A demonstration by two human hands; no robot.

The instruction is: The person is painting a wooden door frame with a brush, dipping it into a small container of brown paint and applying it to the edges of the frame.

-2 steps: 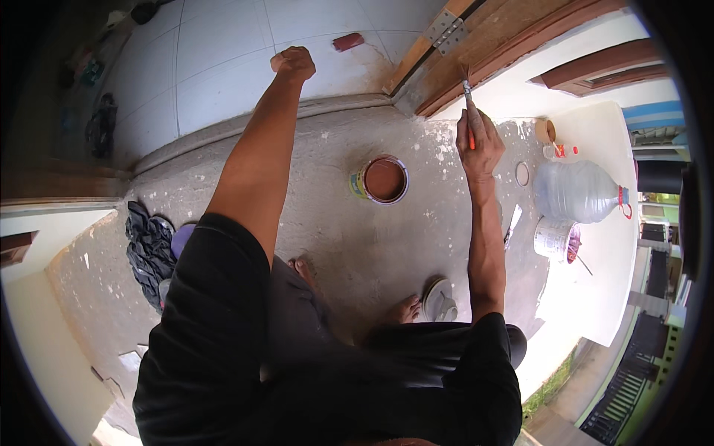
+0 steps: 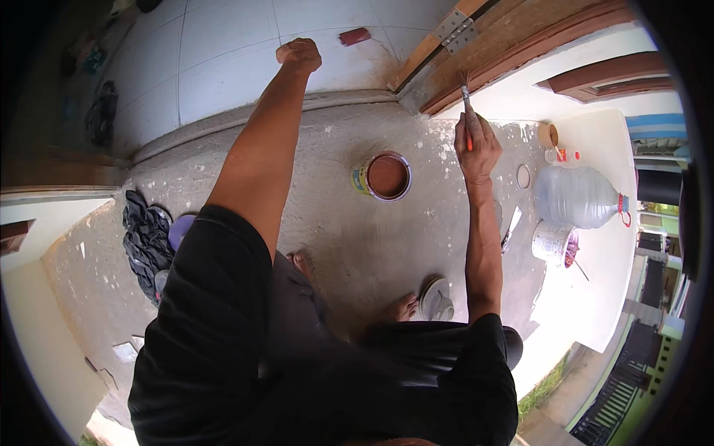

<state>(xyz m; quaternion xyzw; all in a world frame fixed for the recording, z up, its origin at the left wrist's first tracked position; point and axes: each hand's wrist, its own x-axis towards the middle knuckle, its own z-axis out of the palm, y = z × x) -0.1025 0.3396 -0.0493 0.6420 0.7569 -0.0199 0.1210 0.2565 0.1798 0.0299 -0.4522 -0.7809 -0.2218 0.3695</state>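
My right hand is wrapped round a paintbrush with an orange handle and a paint-smeared ferrule. Its dark bristles are at the lower part of the brown wooden door frame; whether they touch the wood I cannot tell. My left arm stretches forward over the light tiled floor, and my left hand is closed there; what it holds, if anything, is hidden. Between my arms an open can of brown paint stands on the concrete.
A reddish-brown piece lies on the tiles beyond a raised sill. To the right are a large clear water jug, a white bucket, a small bottle and a tape roll. Dark crumpled cloth lies left.
My left hand has shifted slightly forward and right. The brush has drawn back a little toward me at the door frame, still in my right hand. The view has tilted slightly.
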